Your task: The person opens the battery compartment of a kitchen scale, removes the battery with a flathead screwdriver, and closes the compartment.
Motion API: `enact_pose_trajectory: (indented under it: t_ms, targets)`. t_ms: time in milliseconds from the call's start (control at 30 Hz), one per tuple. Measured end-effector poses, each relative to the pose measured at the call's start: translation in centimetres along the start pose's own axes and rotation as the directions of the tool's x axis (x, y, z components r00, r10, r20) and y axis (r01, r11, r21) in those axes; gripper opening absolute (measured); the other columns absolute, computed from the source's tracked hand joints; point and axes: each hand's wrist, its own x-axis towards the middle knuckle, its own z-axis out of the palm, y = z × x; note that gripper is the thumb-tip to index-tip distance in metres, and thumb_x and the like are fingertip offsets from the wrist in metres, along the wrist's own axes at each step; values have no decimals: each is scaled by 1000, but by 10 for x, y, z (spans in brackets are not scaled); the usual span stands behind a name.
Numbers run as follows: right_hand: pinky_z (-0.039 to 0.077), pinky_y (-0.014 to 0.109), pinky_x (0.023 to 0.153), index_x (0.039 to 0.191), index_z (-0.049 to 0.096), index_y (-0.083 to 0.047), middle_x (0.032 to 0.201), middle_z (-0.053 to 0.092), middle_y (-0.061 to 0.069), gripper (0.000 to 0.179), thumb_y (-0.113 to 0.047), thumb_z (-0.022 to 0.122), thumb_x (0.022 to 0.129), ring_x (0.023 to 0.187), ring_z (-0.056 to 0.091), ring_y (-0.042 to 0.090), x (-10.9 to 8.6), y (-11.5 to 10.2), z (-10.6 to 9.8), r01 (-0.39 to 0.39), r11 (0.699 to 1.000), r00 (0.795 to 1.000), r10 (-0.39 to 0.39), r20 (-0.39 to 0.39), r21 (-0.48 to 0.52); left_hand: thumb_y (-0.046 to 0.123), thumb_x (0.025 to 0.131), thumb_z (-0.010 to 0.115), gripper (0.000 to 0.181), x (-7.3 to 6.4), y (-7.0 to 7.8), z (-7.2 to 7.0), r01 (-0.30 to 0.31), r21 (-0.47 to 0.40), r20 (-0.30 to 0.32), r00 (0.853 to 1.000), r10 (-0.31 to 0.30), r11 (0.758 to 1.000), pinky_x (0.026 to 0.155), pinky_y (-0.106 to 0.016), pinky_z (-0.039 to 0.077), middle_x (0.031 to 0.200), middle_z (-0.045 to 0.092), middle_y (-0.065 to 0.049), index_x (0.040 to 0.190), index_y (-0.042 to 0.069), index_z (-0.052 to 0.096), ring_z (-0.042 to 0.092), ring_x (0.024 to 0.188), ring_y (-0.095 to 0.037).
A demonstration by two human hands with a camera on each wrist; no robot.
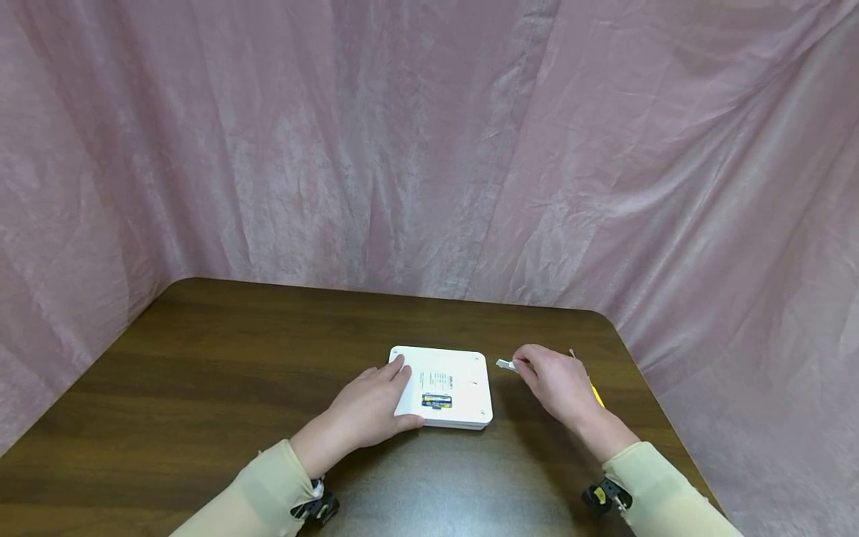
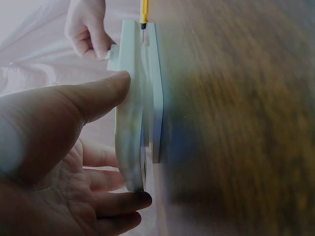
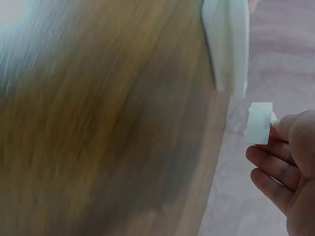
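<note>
A flat white kitchen scale (image 1: 456, 365) lies face down on the table, printed side up. Blue-and-yellow battery cells (image 1: 437, 401) show in its uncovered compartment. My left hand (image 1: 369, 406) holds the scale's left side, fingers over the top and thumb at the near edge; in the left wrist view the thumb (image 2: 106, 93) presses the rim. Just right of the scale, my right hand (image 1: 553, 377) pinches a small white battery cover (image 1: 506, 365) between thumb and fingers. The cover (image 3: 259, 123) appears flat side on in the right wrist view, apart from the scale.
A yellow-handled screwdriver (image 1: 596, 395) lies beyond my right hand, partly hidden by it. The brown wooden table (image 1: 268, 350) has rounded far corners. Pink curtains (image 1: 335, 149) hang behind it and at both sides.
</note>
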Motion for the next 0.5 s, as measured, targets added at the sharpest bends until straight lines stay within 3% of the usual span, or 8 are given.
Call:
enact_pose_trajectory:
  t_ms: [500]
  targets:
    - [54,43,60,88,68,-19,85,68,-6,19,-7,77,100,74,66,19,2,34,12,36,994,996,-28,82,-102,57,97,83,93,0,0,0,-4,8,-6,1000,4,1000,124,-54,41,170,42,-26,159,-5,54,49,153,-40]
